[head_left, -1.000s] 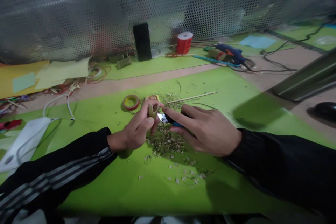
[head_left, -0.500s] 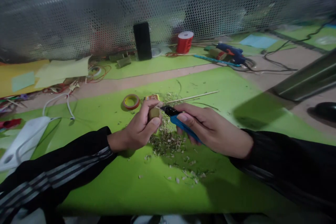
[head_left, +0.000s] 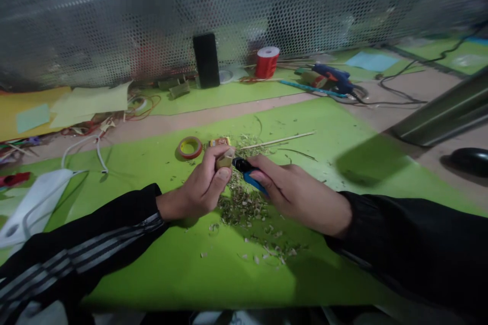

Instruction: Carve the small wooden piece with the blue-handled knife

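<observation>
Left hand (head_left: 201, 183) pinches a small olive-brown piece (head_left: 224, 161) above the green mat (head_left: 152, 269). Right hand (head_left: 299, 190) grips a blue-and-black cutter (head_left: 254, 181), its tip just beside the piece's right edge; shavings (head_left: 242, 205) lie beneath.

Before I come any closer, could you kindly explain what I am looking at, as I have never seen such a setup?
There is no machine here, just a person's two bare hands, seen from a camera worn on the head, looking forward and down. The left hand holds a small olive-tan piece. The right hand has its grip around a blue-and-black utility knife, its tip close to that piece. Below, shavings are scattered on a green sheet, with a tape roll and a thin stick nearby. Farther back are a smartphone, a red spool and a glue gun.
</observation>
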The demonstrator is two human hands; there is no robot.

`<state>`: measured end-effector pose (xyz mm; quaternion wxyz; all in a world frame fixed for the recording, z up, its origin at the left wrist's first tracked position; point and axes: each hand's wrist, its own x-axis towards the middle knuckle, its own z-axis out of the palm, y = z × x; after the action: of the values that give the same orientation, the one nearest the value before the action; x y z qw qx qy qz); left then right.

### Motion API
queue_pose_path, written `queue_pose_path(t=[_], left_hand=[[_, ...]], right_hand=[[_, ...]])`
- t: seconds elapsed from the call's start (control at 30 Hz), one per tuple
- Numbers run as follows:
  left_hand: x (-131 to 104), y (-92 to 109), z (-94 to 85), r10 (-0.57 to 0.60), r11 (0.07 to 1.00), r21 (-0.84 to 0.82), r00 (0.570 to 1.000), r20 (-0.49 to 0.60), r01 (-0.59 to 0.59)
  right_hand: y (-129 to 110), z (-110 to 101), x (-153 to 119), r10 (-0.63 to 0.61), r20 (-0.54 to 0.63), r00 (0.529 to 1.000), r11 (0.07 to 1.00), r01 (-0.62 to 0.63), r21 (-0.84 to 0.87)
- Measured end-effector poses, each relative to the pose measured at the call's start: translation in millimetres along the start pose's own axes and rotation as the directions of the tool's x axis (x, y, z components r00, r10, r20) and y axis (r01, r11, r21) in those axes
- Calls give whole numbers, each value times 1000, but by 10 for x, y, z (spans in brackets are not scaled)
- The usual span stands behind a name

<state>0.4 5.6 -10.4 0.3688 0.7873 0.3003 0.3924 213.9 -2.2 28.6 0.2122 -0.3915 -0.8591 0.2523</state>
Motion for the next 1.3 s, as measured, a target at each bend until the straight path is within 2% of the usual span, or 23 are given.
queue_pose_path(t=[0.17, 0.37, 0.57, 0.7, 0.9, 1.1, 1.2, 1.3], left_hand=[[5, -20, -6, 17, 1000, -7, 1000, 7, -17], [13, -38, 2, 38, 999, -30, 999, 20, -38], [-1, -5, 0, 9, 998, 56, 1000, 7, -9], [-4, 3, 6, 52, 994, 101, 998, -26, -49], [-10, -27, 21, 77, 993, 97, 997, -25, -74], [8, 11, 8, 31, 999, 36, 999, -26, -30], [22, 40, -3, -26, 999, -24, 1000, -7, 25], [33, 29, 3, -1, 998, -69, 1000, -30, -1]], right_hand=[[-24, -2, -23, -16, -41, 999, 996, 13, -85], [-24, 7, -25, -13, -70, 997, 996, 7, -88], [-51, 59, 3, 43, 4, 999, 998, -43, 53], [-66, 105, -9, 38, 55, 998, 984, -47, 171], [-73, 135, -28, 51, 108, 993, 972, -74, 225], [-93, 79, 4, 10, 25, 1000, 969, -16, 247], [-106, 4, 12, -1, -15, 1000, 985, 3, 175], [-104, -92, -6, -8, -74, 997, 997, 13, 70]])
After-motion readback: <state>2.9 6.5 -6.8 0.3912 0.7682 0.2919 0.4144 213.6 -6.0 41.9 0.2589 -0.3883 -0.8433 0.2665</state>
